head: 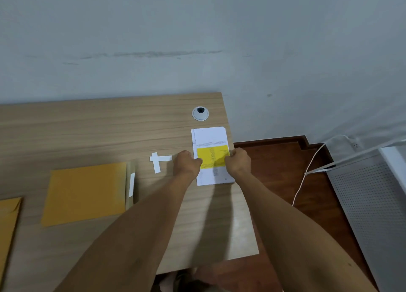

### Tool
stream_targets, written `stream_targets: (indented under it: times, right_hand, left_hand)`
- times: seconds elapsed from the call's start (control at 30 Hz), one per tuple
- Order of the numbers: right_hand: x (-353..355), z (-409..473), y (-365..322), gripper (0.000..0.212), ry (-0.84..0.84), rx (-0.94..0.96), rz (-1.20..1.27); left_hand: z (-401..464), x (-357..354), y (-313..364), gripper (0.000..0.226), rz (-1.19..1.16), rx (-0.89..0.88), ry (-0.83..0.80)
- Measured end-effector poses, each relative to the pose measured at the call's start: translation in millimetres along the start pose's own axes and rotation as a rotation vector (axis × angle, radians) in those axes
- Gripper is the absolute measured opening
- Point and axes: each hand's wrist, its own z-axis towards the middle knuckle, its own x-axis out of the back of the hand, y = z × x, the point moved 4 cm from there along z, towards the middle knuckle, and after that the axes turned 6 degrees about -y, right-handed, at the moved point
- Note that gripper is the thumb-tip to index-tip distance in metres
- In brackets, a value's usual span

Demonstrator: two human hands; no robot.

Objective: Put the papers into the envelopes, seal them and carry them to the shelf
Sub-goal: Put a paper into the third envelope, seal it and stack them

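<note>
Wooden desk (87,129) by a grey wall: left hand (186,162) and right hand (239,162), fingers curled, grip papers (211,138); printed text too blurred to read.

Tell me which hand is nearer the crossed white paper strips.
Left. The left hand grips the paper stack's left edge, just right of the strips; the right hand grips its far right edge.

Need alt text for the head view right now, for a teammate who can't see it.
Both hands, left hand and right hand, grip the side edges of a folded paper stack with a yellow sheet on top, near the wooden desk's right edge. A brown envelope and crossed white paper strips lie to the left.
</note>
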Motion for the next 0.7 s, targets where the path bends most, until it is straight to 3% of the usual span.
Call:
stream_targets:
  times: [0.13, 0.23, 0.43, 0.63, 0.7]
  right_hand:
    - [-5.2, 5.5, -5.2, 0.007, -0.009, -0.083, 0.049]
    - [-10.9, 8.5, -8.4, 0.021, -0.004, -0.136, 0.113]
    - [-9.5, 7.2, -13.6, 0.037, 0.032, -0.171, 0.008]
    - [-7.7, 7.1, -14.6, 0.034, 0.007, -0.174, 0.057]
    - [-7.6, 7.4, -16.5, 0.022, -0.026, -0.168, 0.061]
  left_hand:
    - [1.8, -5.8, 4.9, 0.021, 0.094, 0.029, 0.037]
    - [0.9, -6.0, 7.6, 0.026, 0.137, 0.044, 0.044]
    - [-0.2, -9.0, 8.0, 0.03, 0.218, 0.042, 0.099]
    - [-0.4, -9.8, 8.7, 0.031, 0.234, 0.036, 0.106]
    - [-0.7, -9.8, 9.8, 0.032, 0.242, 0.041, 0.11]
